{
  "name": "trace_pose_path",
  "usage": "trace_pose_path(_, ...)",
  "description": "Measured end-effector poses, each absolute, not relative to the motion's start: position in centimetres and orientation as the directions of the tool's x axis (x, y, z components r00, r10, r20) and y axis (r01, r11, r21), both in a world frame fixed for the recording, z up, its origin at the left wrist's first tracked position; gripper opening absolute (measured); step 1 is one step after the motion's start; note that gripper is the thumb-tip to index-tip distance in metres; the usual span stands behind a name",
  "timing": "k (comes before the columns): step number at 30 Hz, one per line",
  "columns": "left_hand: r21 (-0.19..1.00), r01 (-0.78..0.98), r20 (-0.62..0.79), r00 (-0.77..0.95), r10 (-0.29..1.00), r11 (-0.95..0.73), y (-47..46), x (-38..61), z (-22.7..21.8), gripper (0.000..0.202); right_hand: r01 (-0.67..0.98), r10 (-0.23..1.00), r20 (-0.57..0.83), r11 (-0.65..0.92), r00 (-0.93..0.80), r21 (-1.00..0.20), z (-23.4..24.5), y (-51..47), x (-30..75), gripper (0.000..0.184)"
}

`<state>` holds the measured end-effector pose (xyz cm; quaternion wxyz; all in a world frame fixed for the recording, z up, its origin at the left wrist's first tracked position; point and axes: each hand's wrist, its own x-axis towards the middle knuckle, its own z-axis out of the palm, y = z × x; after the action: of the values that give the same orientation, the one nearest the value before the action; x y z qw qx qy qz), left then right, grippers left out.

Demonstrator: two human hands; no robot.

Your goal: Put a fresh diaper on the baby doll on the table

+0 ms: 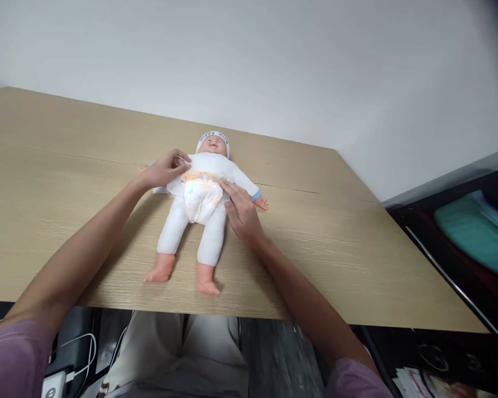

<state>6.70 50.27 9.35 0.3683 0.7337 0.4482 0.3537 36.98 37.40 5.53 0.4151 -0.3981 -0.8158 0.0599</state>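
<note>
A baby doll (pixel 211 161) in a white suit and printed cap lies on its back on the wooden table, its feet towards me. Around its hips is a white diaper (pixel 202 200) with an orange patterned waistband. My left hand (pixel 166 168) is at the doll's side by the waistband, on the left of the view, fingers curled and thumb close to them. Whatever may be between those fingertips is too small to make out. Fingers outstretched, my right hand (pixel 241 211) rests against the other side of the diaper, fingertips touching the waistband's end.
The table (pixel 332 249) reaches back to a pale wall (pixel 249 61). Beyond its right edge, a teal item (pixel 477 232) sits in a dark area. Below the front edge are a white cabled device (pixel 55 384) at left and papers (pixel 415 381) at right.
</note>
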Motion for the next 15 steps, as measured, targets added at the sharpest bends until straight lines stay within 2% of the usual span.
trace_pose_path(3, 0.691, 0.604, 0.359, 0.19, 0.914, -0.397, 48.1, 6.2, 9.2, 0.026, 0.649, 0.672, 0.666, 0.671, -0.326, -0.36, 6.8, 37.0, 36.3, 0.052)
trace_pose_path(6, 0.563, 0.731, 0.355, 0.206, 0.912, -0.384, 45.9, 4.8, 8.4, 0.03, 0.676, 0.648, 0.683, 0.672, -0.338, -0.303, 9.3, 36.9, 34.6, 0.042)
trace_pose_path(8, 0.503, 0.783, 0.316, 0.227, 0.921, -0.365, 45.1, 3.8, 7.5, 0.031, 0.68, 0.635, 0.654, 0.691, -0.41, -0.245, 11.2, 37.2, 32.8, 0.036)
trace_pose_path(12, 0.552, 0.787, 0.216, 0.182, 0.959, -0.274, 45.2, 2.8, 6.2, 0.026, 0.672, 0.616, 0.521, 0.733, -0.591, -0.105, 13.9, 39.5, 28.8, 0.031)
trace_pose_path(15, 0.62, 0.752, 0.149, 0.168, 0.974, -0.224, 46.0, 2.4, 6.6, 0.033, 0.732, 0.704, 0.386, 0.674, -0.596, -0.1, 14.1, 41.8, 26.8, 0.031)
